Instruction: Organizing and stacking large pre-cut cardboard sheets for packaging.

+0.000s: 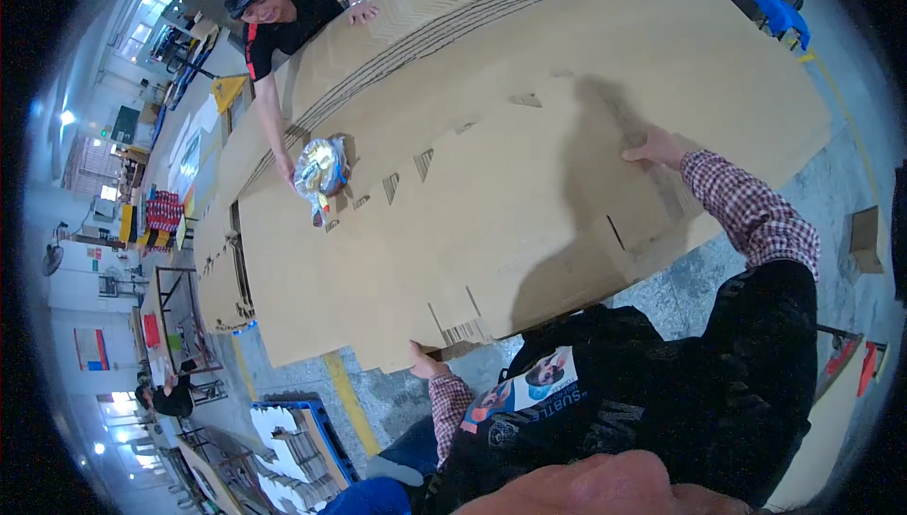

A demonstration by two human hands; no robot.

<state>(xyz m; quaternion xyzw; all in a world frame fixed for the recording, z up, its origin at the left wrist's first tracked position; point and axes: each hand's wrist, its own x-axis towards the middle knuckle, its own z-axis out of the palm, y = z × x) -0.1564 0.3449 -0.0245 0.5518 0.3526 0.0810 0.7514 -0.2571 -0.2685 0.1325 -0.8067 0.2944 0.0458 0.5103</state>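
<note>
Big cardboard sheet (pixel 529 165) flat on stack. Left hand (pixel 423 362) pinching near edge, right hand (pixel 654 148) pressing flat, fingers spread. Could buckle or slide if co-worker's hand (pixel 285 170) lifts unevenly.

One large sheet of brown cardboard (pixel 529 146) is seen across the middle of the frame. Two own hands are counted on it: the left hand (pixel 425 362) at its lower edge, the right hand (pixel 657 149) at centre right. One co-worker (pixel 283 9) is seen at upper left. One plastic-wrapped bundle (pixel 321 170) is counted left of centre. One blue chair (pixel 780 14) is seen at upper right.
</note>
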